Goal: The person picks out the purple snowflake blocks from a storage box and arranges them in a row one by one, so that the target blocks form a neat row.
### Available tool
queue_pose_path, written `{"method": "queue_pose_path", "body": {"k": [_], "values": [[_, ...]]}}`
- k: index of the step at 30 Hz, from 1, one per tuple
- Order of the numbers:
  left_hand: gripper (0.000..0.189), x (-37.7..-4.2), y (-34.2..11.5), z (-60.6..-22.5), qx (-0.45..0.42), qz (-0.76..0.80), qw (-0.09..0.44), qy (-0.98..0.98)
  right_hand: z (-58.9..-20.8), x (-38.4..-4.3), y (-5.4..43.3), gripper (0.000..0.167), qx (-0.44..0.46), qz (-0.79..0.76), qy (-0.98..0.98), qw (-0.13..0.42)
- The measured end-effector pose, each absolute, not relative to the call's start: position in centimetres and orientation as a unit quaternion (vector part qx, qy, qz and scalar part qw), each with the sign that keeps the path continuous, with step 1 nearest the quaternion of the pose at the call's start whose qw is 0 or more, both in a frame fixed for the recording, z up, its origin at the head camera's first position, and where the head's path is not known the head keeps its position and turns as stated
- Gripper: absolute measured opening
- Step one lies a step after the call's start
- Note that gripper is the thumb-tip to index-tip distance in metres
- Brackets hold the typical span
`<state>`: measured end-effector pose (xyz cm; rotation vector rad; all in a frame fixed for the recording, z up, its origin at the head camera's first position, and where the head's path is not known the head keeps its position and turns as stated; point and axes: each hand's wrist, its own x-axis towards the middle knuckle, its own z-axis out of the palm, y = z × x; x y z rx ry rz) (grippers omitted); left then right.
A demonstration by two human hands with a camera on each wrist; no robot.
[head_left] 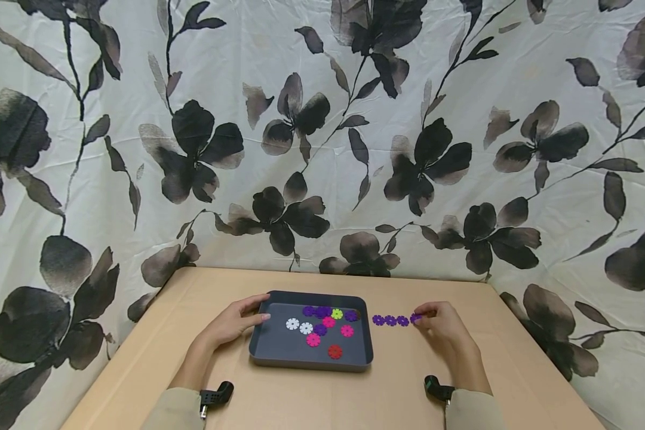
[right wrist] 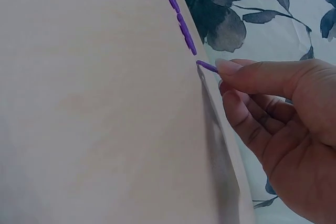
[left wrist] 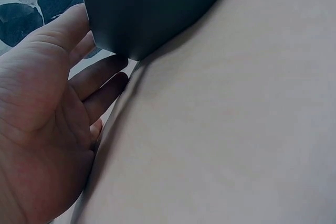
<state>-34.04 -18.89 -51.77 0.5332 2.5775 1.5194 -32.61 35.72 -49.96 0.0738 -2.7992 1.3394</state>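
A dark grey tray [head_left: 279, 349] holds flower-shaped discs: purple, white [head_left: 292, 323], pink [head_left: 313, 340], a yellow-green one [head_left: 336, 313] and a red one [head_left: 335, 352]. My left hand [head_left: 231, 325] grips the tray's left side, thumb at the rim; in the left wrist view its fingers lie against the tray's outer wall [left wrist: 152, 9]. To the right of the tray, three purple flower discs [head_left: 390, 321] lie in a row on the table. At the row's right end my right hand [head_left: 443, 325] pinches another purple flower disc [right wrist: 207, 66], tilted, with its edge close to the table.
The tan table [head_left: 398, 394] runs back to a white cloth [head_left: 355, 179] printed with dark flowers. A black band with a camera sits on each wrist, the left [head_left: 217, 395] and the right [head_left: 439, 389].
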Motion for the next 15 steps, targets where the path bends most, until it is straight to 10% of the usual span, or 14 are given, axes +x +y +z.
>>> {"method": "queue_pose_path", "body": {"k": [15], "values": [[0.068,-34.25,-18.85,-52.05,0.180,0.510,0.052,0.840,-49.50,-32.30,35.55,0.019,0.005,0.405,-0.914,0.007]]}}
